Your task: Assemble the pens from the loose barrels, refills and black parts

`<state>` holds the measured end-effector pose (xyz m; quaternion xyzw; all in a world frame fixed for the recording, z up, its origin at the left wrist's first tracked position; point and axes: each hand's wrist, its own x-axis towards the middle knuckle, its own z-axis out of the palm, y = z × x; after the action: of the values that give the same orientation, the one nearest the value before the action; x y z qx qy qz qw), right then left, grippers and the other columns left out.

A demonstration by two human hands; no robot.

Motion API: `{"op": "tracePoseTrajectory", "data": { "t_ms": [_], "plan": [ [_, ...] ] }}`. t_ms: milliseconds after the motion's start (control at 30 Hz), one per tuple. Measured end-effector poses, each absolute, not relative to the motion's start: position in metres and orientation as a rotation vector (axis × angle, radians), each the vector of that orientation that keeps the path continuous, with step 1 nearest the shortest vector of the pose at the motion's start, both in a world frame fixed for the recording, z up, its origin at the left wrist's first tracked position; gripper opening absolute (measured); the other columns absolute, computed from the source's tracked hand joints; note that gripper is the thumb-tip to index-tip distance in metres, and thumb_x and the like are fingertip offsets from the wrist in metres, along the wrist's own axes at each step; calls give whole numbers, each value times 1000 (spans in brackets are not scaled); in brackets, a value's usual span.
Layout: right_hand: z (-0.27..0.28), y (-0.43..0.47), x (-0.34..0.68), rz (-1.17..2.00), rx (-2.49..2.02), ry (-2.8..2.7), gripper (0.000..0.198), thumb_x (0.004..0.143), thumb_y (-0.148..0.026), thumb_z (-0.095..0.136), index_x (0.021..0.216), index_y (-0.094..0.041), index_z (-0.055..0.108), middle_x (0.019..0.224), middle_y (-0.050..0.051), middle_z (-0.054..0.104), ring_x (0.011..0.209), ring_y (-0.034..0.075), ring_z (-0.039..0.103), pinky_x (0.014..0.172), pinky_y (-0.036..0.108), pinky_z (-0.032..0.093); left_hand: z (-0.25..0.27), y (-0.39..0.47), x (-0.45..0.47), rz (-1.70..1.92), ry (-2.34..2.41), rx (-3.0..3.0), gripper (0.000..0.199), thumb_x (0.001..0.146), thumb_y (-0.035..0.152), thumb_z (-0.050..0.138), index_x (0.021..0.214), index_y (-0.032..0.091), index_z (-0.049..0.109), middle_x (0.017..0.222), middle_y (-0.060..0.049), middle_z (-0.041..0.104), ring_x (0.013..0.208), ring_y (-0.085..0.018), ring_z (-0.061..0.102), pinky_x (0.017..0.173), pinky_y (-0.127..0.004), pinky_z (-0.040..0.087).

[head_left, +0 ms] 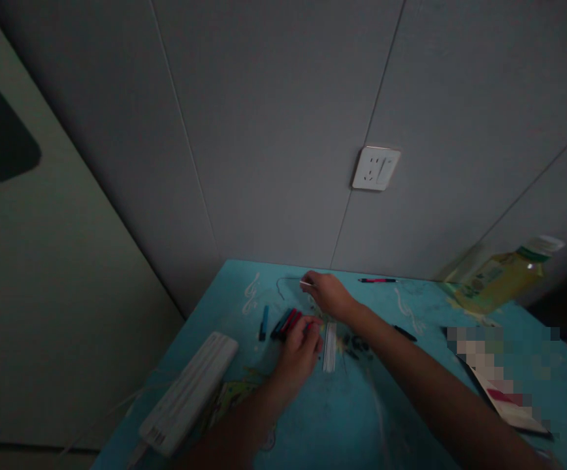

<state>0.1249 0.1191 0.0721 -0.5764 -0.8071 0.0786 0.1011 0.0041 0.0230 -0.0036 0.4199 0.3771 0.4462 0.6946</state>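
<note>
My left hand (301,346) is closed, with a small reddish and blue piece, apparently a pen barrel, partly showing between the fingers. Beside its fingertips lie several red and dark pen barrels (286,324) in a row. A blue pen barrel (264,322) with a dark end is a little farther left. Above them, my right hand (328,295) pinches a thin white stick (306,283) near the back of the table. Between my forearms sits a bundle of white sticks (330,348), and a heap of small black pieces (356,344) is right of it.
The blue table (347,418) meets the grey wall. A white power strip (190,391) lies at left. A red and black pen (378,281) and a black pen (404,333) are at right, near a yellow-liquid bottle (502,281) and a partly blurred book (494,385).
</note>
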Motion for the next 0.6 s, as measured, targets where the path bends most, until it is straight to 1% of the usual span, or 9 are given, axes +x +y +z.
{"op": "tracePoseTrajectory", "data": {
  "t_ms": [100,133,200,300,333,400,467,500,600],
  "plan": [
    [77,65,160,249,-1592,-2248,24,101,-36,47,106,-22,65,99,4,74,90,17,70,79,25,49,-5,21,5,1109,842,1081,34,92,55,49,106,24,54,59,8,33,47,-9,27,44,-19,21],
    [75,48,170,296,-1528,-2182,21,100,-34,49,104,-22,66,97,3,74,88,17,70,79,26,49,-5,20,5,1135,863,1147,34,93,53,48,107,24,56,59,8,34,49,-10,31,46,-19,23],
    [66,18,185,386,-1428,-2119,17,97,-30,53,101,-23,67,96,3,74,88,18,70,80,27,51,-5,17,3,1126,906,1332,31,95,48,48,111,23,58,64,5,43,55,-12,39,51,-21,29],
    [49,-8,196,439,-1293,-2096,16,96,-24,54,102,-23,68,98,4,73,89,19,70,82,29,52,-5,12,1,1074,972,1630,30,94,43,52,114,23,62,67,1,55,62,-16,50,60,-25,37],
    [44,-13,197,447,-1264,-2097,16,96,-23,53,103,-22,68,98,5,73,89,19,70,81,29,53,-5,10,2,1044,982,1713,29,93,41,53,114,23,63,71,0,60,67,-18,55,65,-26,39],
    [36,-19,199,463,-1213,-2110,17,96,-23,53,105,-22,68,97,5,73,88,19,70,80,29,53,-5,5,3,977,983,1821,26,94,39,54,115,26,64,87,-4,69,81,-21,63,76,-29,42],
    [32,-22,203,478,-1152,-2135,17,97,-23,53,106,-22,67,98,6,73,88,18,70,80,28,54,-4,2,5,927,978,1854,24,95,37,52,113,29,65,101,-5,72,92,-23,66,83,-30,43],
    [31,-23,205,480,-1121,-2143,17,97,-24,52,106,-22,67,98,6,72,89,18,70,80,28,54,-4,1,6,914,977,1858,23,96,36,50,112,29,65,103,-4,72,94,-23,66,84,-30,43],
    [32,-28,211,487,-1095,-2151,18,98,-25,51,108,-22,65,102,6,71,93,18,69,82,28,53,-3,-1,6,877,977,1889,22,97,36,48,104,28,67,96,-3,72,89,-22,66,82,-28,43]
  ]
}}
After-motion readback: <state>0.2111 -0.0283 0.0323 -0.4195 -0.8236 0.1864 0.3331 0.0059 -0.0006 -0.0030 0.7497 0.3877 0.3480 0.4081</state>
